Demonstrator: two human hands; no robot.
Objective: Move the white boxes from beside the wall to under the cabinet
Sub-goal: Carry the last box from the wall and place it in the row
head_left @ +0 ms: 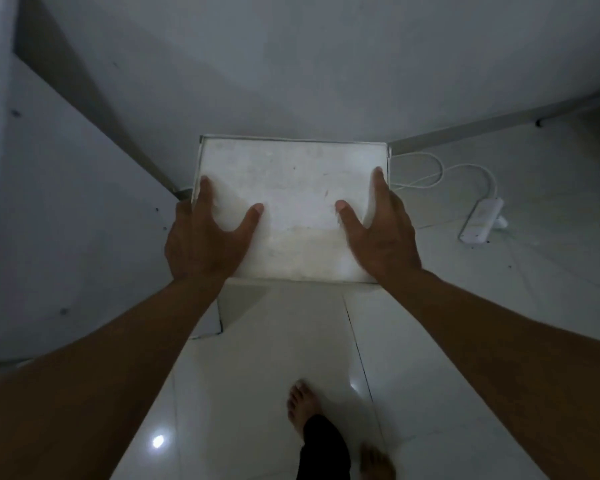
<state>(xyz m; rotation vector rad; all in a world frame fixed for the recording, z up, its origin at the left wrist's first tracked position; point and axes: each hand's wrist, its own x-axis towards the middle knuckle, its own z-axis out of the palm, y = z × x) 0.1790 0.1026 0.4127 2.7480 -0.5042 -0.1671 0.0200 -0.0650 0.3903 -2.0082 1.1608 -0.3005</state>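
Two hands, my left hand (201, 233) and right hand (378, 226), clamp the flat white cardboard box (293, 202) by its side edges, thumbs spread on top, against the grey wall (291, 64); lift level, I'd say.

White power strip (480, 220) with looped cord (426, 171) on glossy tiled floor (257, 375) — right side.

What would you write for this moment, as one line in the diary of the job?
step: holding box | left hand: on white box, left edge | right hand: right edge | beside: power strip on floor
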